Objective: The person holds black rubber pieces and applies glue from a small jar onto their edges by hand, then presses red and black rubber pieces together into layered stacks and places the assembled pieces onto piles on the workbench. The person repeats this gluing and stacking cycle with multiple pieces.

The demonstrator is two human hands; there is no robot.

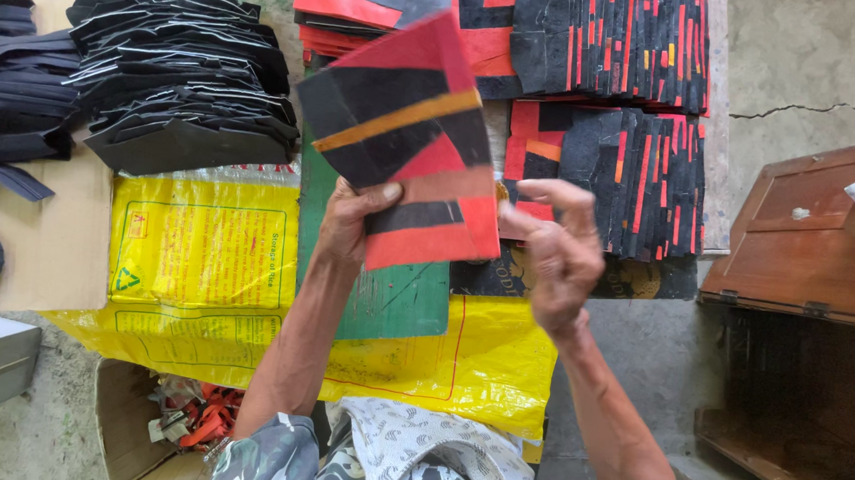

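Above a yellow plastic sack (206, 255) and a green mat (398, 303), the left hand (354, 220) pinches the lower left edge of one red-and-black patchwork panel (404, 138), thumb closed over its face. The right hand (552, 249), fingers loosely curled and half open, touches the panel's lower right corner. Behind lie two rows of stacked patchwork panels (603, 172); one pile of black pieces (183, 83) sits left.

Patchwork panel (404, 138) red and black with one orange stripe; sack (206, 255) yellow.
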